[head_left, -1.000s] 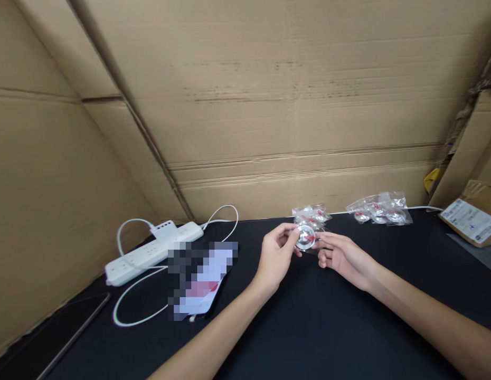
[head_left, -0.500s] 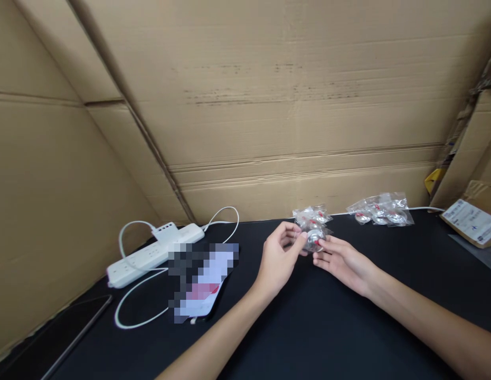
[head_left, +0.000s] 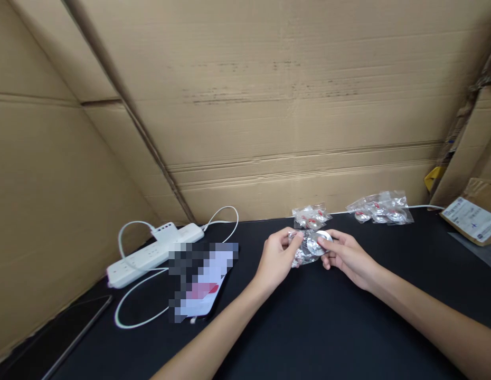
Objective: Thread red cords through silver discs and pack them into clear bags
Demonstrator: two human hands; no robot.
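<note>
Silver gleamed above the black bench [head_left: 328, 338], a delicate moment: the disc [head_left: 313, 245] sat in front of the nearer packets [head_left: 312, 217], gripped by the right hand [head_left: 347, 257], fingers nearly closed, thumb across its face. Over on the left hand [head_left: 276, 256], the fingers were drawn together on the clear bag [head_left: 303, 258]; whether the disc lay inside or merely against it, I couldn't tell. Trouble lurked! Smooth metal could slip if that thumb eased off, and thin film might tear under a hard pull.
</note>
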